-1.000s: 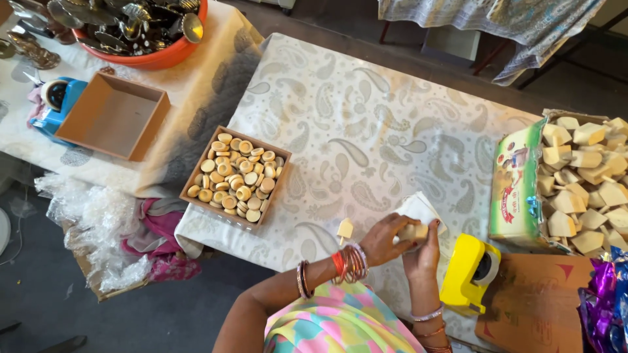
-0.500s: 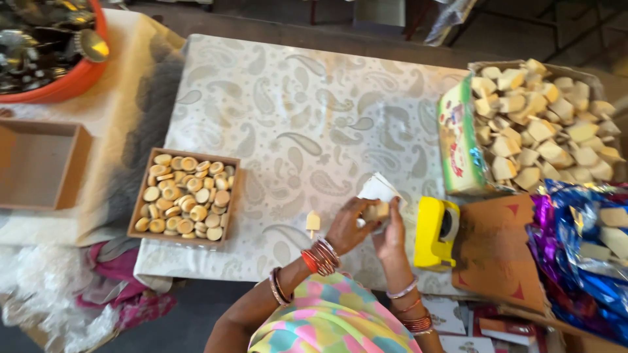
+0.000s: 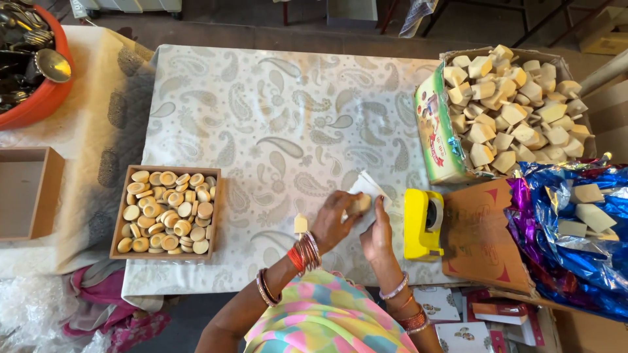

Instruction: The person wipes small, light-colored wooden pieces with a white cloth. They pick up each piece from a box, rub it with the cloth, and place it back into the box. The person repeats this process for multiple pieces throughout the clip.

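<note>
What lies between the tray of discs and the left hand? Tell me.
In the head view, one small pale wedge-shaped piece stands on the patterned cloth between the tray and the left hand; otherwise only cloth.

Desk (image 3: 261,98): covered in matt woven cloth, pale, paisley print.
Left hand (image 3: 332,222) and right hand (image 3: 377,235): both closed on a small tan round piece (image 3: 360,204), matt, and a sheet of thin white paper (image 3: 367,186), smooth, creased.
Tray (image 3: 216,216): brown wood, matt; holds tan discs (image 3: 167,210), dull finish.
Tape dispenser (image 3: 420,223): yellow plastic, glossy.
Carton (image 3: 437,134): printed cardboard, slight sheen; holds paper-wrapped pieces (image 3: 510,111), matt.
Foil sheet (image 3: 556,261): blue and purple, highly reflective, crinkled.
Bowl (image 3: 36,108): orange plastic, smooth.
Wrist bangles (image 3: 304,252): glossy.
</note>
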